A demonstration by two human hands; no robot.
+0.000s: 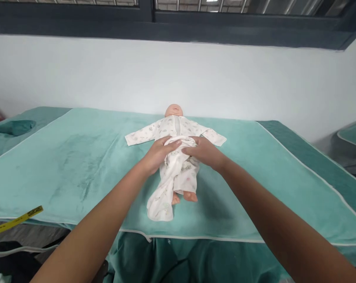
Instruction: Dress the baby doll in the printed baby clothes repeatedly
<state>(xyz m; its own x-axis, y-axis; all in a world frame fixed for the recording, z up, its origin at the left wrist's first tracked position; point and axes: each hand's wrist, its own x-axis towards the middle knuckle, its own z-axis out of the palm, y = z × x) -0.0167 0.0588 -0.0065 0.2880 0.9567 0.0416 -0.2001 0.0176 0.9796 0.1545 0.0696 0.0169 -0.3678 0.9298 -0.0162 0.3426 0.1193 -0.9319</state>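
While pinching a bunched white, small-printed cloth garment [169, 173] from both sides, appears to be gathering its far edge over the middle of a pink, smooth plastic-looking baby doll [174, 110]. Gripped at left by the left hand [160, 153], with thumb on top and fingers mostly lost behind cloth; gripped at right by the right hand [206, 151], likewise pinching, with thumb pointing inward. Laid on its back on a teal plush bed cover [92, 157], head far and bare pink feet [190, 196] near; dressed above in a white printed long-sleeved jacket [166, 127], sleeves spread left and right. Trailing near left, past the feet, in one loose flap. Cannot make out either leg inside. Judged mid-step, arranging lower clothing, direction unclear. Calls next for an even two-handed hold and sorting of the flap before pulling.
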